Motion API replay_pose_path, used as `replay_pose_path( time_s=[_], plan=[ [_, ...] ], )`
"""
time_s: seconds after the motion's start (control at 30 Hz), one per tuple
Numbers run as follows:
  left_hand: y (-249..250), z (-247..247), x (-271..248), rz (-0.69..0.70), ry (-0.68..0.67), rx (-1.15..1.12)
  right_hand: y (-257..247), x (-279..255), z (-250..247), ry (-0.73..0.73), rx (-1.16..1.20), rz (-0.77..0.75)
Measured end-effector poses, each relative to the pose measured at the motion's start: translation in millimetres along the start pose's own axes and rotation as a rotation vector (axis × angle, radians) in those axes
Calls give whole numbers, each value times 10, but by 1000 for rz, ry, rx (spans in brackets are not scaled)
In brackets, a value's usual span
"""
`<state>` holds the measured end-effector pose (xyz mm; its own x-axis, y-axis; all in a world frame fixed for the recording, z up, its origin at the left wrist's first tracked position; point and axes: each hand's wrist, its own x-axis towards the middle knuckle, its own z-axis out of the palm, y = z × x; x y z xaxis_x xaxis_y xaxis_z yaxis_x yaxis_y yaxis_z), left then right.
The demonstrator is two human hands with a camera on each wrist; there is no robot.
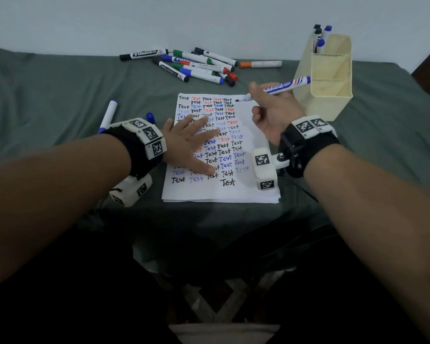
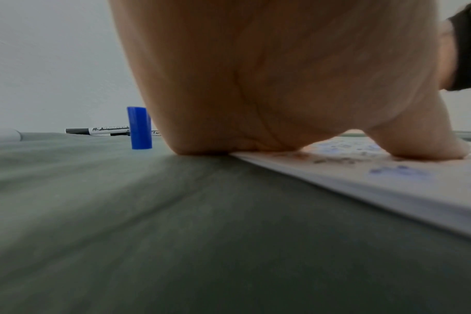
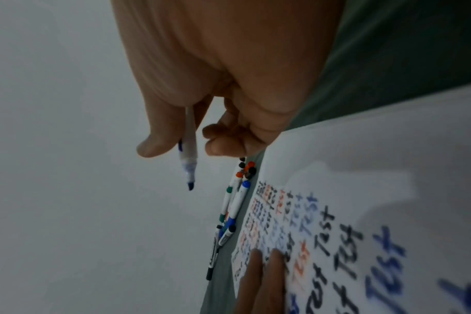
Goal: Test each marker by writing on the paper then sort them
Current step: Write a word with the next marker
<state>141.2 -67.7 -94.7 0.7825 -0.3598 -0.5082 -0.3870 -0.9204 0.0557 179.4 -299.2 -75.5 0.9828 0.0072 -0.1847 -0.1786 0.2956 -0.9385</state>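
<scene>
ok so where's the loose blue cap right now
In the head view the blue cap stands on the green cloth just left of the paper, beside the left hand and a capped blue marker.

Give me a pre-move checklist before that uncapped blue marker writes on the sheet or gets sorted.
1. Uncapped blue whiteboard marker held by right hand: ok.
2. Nib bare: ok; it is off the paper.
3. White paper sheet full of "Test" words pinned flat by left hand: ok.
4. Blank space near the sheet's bottom: ok.
5. Loose blue cap standing on the green cloth beside the left hand: ok.
6. Cream plastic organizer box has room: ok.
</scene>
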Motion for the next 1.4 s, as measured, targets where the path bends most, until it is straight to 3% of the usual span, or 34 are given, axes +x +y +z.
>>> replay_pose_path(
  time_s=[0.23,0.37,0.53,0.67,0.77,0.87,1.0,1.23,1.4],
  plan=[
    [-26,10,11,10,2,7,273,37,-199,-36,211,105],
    [-45,7,7,25,15,19,286,27,-238,-86,252,85],
    [-88,-78,-56,34,228,58,294,26,-242,-96,182,28],
    [-231,-222,-137,-103,443,53,306,33,-259,-114,139,6],
    [-388,-356,-193,-290,427,94,309,26,-274,-127,189,5],
    [-510,-443,-249,-366,344,43,299,20,-285,-152,206,20],
    [-599,-472,-211,-370,312,1,306,20,-271,-142,162,-10],
    [-386,-547,-89,-259,559,-385,322,25,-280,-156,118,-24],
    [-129,-578,32,-172,619,-523,325,34,-291,-162,122,-15]
  ],
)
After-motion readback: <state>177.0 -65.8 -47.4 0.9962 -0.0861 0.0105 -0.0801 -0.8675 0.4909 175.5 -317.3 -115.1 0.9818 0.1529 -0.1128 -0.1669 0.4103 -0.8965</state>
